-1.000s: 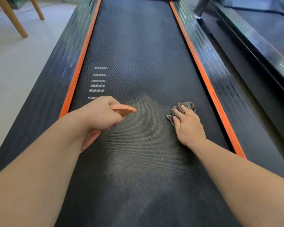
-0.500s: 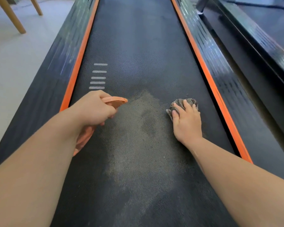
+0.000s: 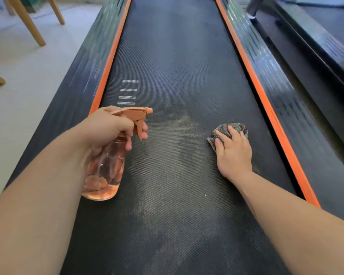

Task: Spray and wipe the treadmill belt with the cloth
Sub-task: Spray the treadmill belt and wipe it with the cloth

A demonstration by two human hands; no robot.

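Spraying step, by judgement: left hand (image 3: pixel 107 130) gripped the spray bottle (image 3: pixel 105 169) above the treadmill belt (image 3: pixel 177 56), nozzle forward, while the right hand (image 3: pixel 233 153) pressed the bunched cloth (image 3: pixel 226 129) onto the belt right of a pale patch (image 3: pixel 167 165), which the next wipe should cross

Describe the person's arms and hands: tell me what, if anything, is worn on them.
The left hand and the right hand are bare: no gloves, and no rings that show. The left forearm and the right forearm are bare too: no sleeve, watch or wristband up to the frame's edge.
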